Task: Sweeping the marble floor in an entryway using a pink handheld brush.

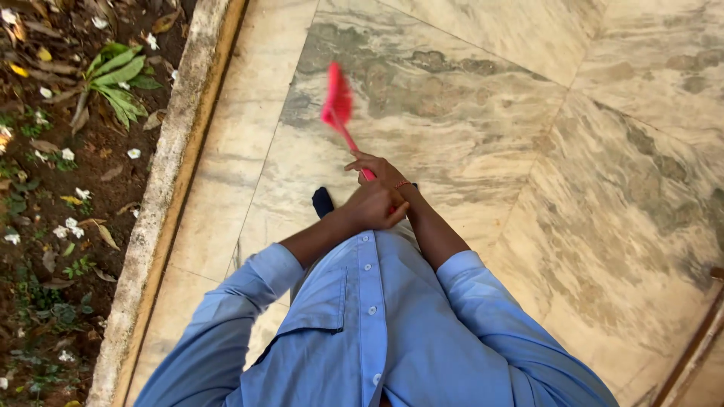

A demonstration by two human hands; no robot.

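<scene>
A pink broom (338,105) with a thin pink handle points away from me over the marble floor (588,173); its head is blurred. My right hand (377,167) grips the handle farther up, a red thread band on its wrist. My left hand (375,206) closes around the lower end of the handle, just in front of my blue buttoned shirt (377,332). A dark shoe tip (323,201) shows below my left forearm.
A raised concrete kerb (162,188) runs along the left of the floor. Beyond it lies a soil bed with a green plant (115,79), dry leaves and small white flowers. A brown rail or edge (697,339) crosses the lower right corner.
</scene>
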